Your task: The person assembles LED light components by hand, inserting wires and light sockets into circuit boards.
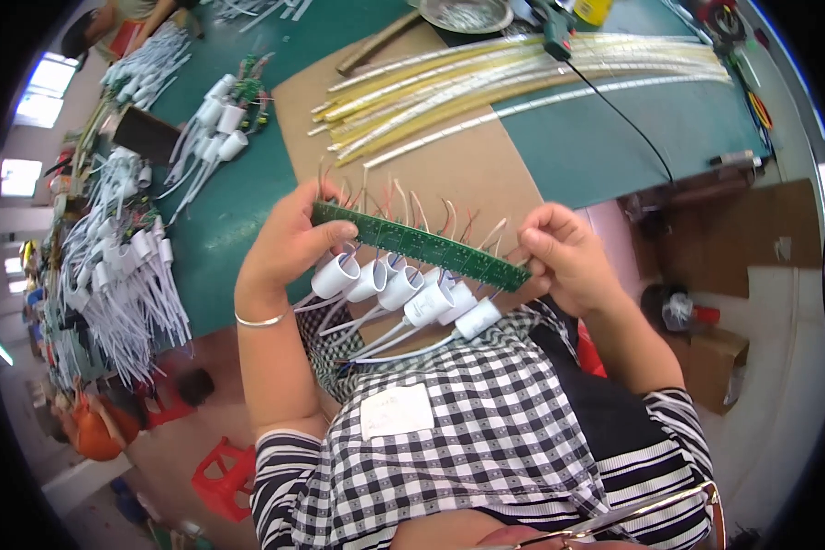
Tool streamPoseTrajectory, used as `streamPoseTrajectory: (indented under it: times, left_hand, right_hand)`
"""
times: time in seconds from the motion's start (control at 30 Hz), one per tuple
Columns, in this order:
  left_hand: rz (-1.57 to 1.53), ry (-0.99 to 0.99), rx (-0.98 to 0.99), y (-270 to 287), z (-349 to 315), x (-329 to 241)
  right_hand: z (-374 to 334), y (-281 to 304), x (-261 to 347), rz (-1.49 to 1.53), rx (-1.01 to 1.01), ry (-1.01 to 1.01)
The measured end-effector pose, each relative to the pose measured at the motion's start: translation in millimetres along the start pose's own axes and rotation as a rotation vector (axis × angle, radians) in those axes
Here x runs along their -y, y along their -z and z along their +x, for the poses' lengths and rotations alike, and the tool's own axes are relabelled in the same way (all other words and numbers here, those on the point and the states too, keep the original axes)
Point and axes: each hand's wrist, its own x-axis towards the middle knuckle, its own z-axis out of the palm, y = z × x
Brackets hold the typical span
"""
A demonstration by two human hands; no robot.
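We are apparently positioning the board (422, 244), left hand (289, 236) gripping its left end, right hand (568, 257) indeterminate in hold, steady support being needed next.

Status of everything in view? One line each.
Circuit board: held, slanted
Left hand: gripping its left end
Right hand: at its right end, exact grip unclear
White housings: wired to the board
Yellow-and-white strips: loosely bundled
White cables at left: heaped
Corded tool: on or off, can't tell

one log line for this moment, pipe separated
left hand: holds green circuit board by left end | right hand: at board's right end, grip unclear | white cylinders: along board's near side | yellow-and-white strips: beyond
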Motion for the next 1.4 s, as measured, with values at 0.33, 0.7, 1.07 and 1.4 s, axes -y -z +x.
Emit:
streamPoseTrajectory:
  times: [0.33,0.7,1.07,1.4]
  left_hand:
    - [0.719,-0.194,0.084,57,35,-34]
    - [1.583,0.360,-1.193,234,-79,31]
    - [1.237,0.295,-1.440,312,-182,-39]
    - [0.516,-0.634,-1.441,167,-211,-149]
  right_hand:
    - [15,-32,-29,-0.289,-0.063,0.170]
    - [11,22,15,-0.152,-0.284,0.484]
    - [8,23,9,-0.328,-0.290,0.533]
    - [21,-80,22,-0.237,0.303,0.139]
